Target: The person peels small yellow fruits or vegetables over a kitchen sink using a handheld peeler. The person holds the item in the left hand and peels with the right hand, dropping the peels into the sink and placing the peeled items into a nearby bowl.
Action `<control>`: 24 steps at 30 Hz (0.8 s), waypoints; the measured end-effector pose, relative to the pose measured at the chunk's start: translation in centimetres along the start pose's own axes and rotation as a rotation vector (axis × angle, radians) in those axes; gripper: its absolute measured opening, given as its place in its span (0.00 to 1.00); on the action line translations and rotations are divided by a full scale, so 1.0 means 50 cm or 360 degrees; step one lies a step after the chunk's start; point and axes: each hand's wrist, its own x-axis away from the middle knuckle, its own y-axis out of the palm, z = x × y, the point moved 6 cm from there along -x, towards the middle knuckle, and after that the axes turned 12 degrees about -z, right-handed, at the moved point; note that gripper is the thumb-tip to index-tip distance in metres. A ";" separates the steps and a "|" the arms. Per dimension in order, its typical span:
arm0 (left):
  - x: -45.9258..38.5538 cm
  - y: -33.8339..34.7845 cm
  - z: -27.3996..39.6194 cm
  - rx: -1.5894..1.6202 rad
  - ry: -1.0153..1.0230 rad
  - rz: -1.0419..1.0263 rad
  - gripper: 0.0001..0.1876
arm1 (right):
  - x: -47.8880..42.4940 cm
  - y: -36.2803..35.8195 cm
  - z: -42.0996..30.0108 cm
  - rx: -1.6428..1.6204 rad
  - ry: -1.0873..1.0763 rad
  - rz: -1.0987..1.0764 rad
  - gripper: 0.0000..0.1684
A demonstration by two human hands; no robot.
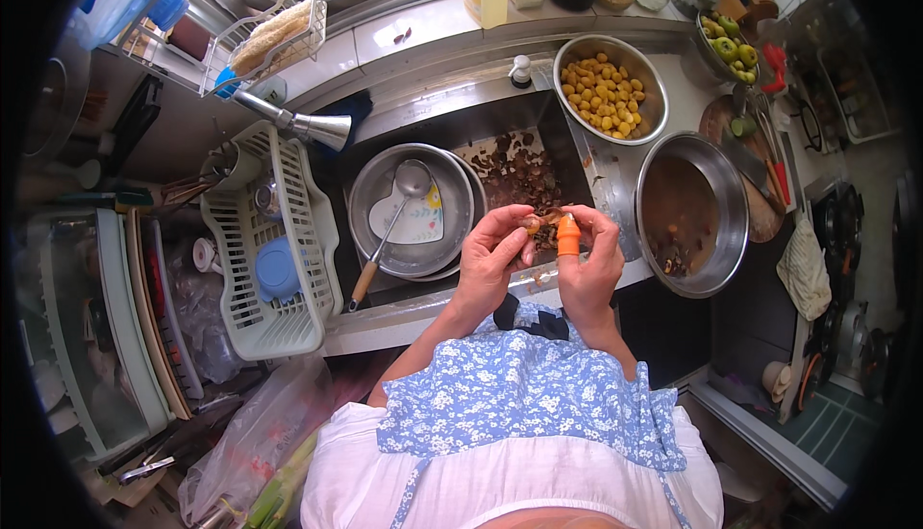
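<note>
Over the front of the sink, my left hand point(493, 246) pinches a small partly peeled nut point(533, 226), likely a chestnut, with yellow flesh showing. My right hand point(590, 259) is close beside it, an orange thumb guard point(568, 235) on its thumb. Between that thumb and the index finger is a strip of brown shell point(554, 213) that reaches the nut. Below and behind the hands, dark shell scraps point(515, 169) cover much of the sink floor. To the right, a steel bowl point(737, 190) holds brown water with some unpeeled pieces. Yellow peeled nuts point(602, 93) fill another steel bowl behind it.
Left in the sink, stacked steel bowls point(357, 201) hold a heart-shaped plate point(407, 215) and a ladle point(389, 244) whose handle overhangs the rim. A dish rack point(277, 341) stands further left. A cleaver point(746, 165) lies on a wooden board point(764, 215) at right.
</note>
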 end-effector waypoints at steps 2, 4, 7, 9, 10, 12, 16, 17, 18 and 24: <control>-0.004 0.002 0.010 0.0011 0.0044 0.0032 0.15 | 0.002 -0.001 0.008 -0.0018 0.0058 -0.0031 0.17; -0.004 -0.011 0.008 -0.0049 0.0062 0.0028 0.15 | 0.000 -0.004 0.019 -0.0053 0.0172 -0.0061 0.17; -0.004 -0.021 0.010 -0.0125 0.0080 0.0010 0.14 | -0.010 -0.007 0.040 -0.0035 0.0344 -0.0158 0.16; -0.003 -0.028 0.011 -0.0200 0.0082 -0.0003 0.14 | -0.018 -0.007 0.056 0.0094 0.0341 -0.0294 0.16; -0.001 -0.034 0.011 -0.0252 0.0080 -0.0008 0.13 | -0.023 -0.009 0.045 -0.0076 0.0287 -0.0282 0.15; 0.000 -0.038 0.014 -0.0381 0.0080 -0.0012 0.13 | -0.029 -0.009 0.032 -0.0044 0.0193 -0.0372 0.16; -0.001 -0.026 0.036 -0.0742 0.0192 0.0010 0.12 | -0.019 0.002 0.032 -0.0396 0.0442 -0.0556 0.18; 0.000 -0.021 0.043 -0.0845 0.0247 0.0019 0.12 | -0.017 0.005 0.032 -0.0487 0.0551 -0.0603 0.18; 0.000 -0.018 0.048 -0.0891 0.0246 0.0019 0.12 | -0.018 0.004 0.030 -0.0475 0.0543 -0.0609 0.18; 0.001 -0.016 0.048 -0.0863 0.0167 0.0002 0.11 | -0.030 -0.011 0.025 0.0097 0.0096 -0.0409 0.18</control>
